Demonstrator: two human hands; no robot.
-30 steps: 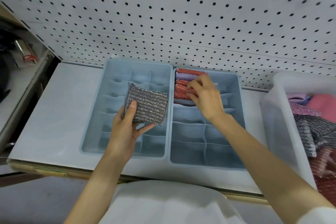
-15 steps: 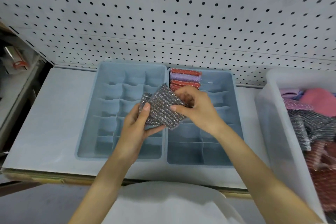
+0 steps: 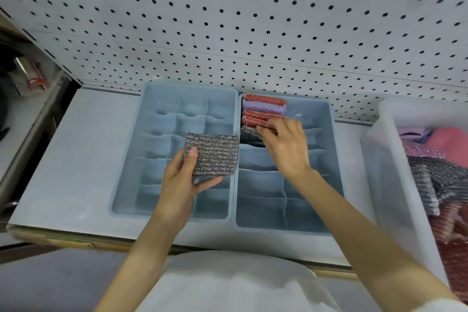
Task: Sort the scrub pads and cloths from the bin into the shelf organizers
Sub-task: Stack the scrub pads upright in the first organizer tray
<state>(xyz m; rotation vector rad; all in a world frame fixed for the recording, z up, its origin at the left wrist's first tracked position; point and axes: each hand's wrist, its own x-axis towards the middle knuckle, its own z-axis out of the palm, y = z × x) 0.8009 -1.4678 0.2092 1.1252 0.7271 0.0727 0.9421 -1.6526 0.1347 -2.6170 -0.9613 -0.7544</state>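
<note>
Pegboard wall (image 3: 253,20) behind gray shelf (image 3: 71,154). Clear bin (image 3: 379,159) at right holds pads, cloths. Left organizer (image 3: 162,119), right organizer (image 3: 263,208) side by side. Left hand (image 3: 177,185) grips gray pad (image 3: 212,154) over left organizer. Right hand (image 3: 288,149) on second gray pad (image 3: 249,133) in right organizer, grasp unclear.

Back wall: white pegboard (image 3: 253,20), black holes in even rows, one horizontal seam running low across it. Below it a pale grey shelf (image 3: 76,159); its front edge (image 3: 63,239) shows a worn tan strip. Past the shelf's left edge, a dark gap, then a lower white ledge (image 3: 22,119) with a clear packet (image 3: 33,76) bearing a red label. Grey floor (image 3: 50,281) under the shelf's front left corner. Light flat and even, shadows soft.
</note>
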